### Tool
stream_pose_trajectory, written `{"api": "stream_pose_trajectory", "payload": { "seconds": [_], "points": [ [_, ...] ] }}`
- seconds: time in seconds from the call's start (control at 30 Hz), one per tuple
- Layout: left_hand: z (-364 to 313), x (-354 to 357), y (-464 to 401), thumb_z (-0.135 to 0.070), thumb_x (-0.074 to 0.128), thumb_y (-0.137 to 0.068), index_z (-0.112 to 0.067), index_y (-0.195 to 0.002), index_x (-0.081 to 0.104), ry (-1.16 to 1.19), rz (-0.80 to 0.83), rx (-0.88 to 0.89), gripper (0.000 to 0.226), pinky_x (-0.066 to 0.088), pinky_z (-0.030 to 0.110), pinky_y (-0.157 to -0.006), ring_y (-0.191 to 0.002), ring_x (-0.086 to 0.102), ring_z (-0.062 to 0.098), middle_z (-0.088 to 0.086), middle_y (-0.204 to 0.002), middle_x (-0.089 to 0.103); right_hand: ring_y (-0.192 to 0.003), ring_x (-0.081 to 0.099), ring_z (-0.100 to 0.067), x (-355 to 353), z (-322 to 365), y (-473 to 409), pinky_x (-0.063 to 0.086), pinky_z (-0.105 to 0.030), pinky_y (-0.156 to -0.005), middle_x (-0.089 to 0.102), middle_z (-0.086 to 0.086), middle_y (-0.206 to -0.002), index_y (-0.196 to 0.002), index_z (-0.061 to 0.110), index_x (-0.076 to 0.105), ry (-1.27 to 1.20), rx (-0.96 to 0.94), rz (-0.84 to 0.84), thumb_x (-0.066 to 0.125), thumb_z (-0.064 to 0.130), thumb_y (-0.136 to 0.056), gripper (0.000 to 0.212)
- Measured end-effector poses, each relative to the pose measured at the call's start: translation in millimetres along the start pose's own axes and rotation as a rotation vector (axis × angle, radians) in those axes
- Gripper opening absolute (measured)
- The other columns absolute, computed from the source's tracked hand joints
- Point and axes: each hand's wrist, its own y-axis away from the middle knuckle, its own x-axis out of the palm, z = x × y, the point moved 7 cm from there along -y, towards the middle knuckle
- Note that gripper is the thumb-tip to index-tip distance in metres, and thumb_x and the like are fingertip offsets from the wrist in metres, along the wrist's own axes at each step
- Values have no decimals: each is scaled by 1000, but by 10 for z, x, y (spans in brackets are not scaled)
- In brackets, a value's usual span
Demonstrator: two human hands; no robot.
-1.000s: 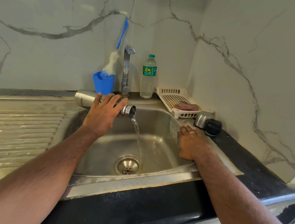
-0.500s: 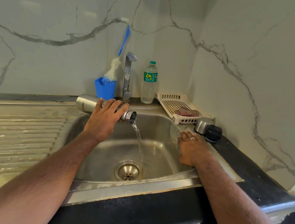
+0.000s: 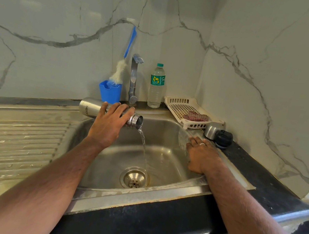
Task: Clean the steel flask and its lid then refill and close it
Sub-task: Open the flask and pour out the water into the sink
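Emptying step, by the look of it: steel flask (image 3: pixel 109 110) held nearly level over the sink (image 3: pixel 136 193), left hand (image 3: pixel 108 124) wrapped over its middle, fingers (image 3: pixel 119 109) curled round the body, mouth just past the fingertips. Best to tip the base higher so the last water (image 3: pixel 143 145) drains, keeping the stream aimed near the drain (image 3: pixel 134 178). Right hand (image 3: pixel 202 157) resting flat on the sink's right rim, fingers straight, holding nothing. Lid (image 3: pixel 218 135) on the counter just beyond those fingertips. Behind the flask, blue cup (image 3: pixel 110 92) holding a bottle brush (image 3: pixel 121 68); plastic bottle (image 3: pixel 156 85) mostly full; white basket (image 3: pixel 180 105) with a cloth (image 3: pixel 195 116).
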Motion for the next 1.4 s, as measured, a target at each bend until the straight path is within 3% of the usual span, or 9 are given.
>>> {"api": "stream_pose_trajectory", "payload": {
  "seconds": [1.4],
  "points": [
    [93, -42, 30, 4, 85, -58, -16, -142, 50, 1, -32, -37, 93, 31, 62, -114, -124, 51, 35, 12, -133, 55, -156, 5, -25, 1, -2, 12, 5, -45, -127, 5, -8, -170, -161, 15, 19, 7, -6, 1, 55, 34, -95, 77]
  ]
}}
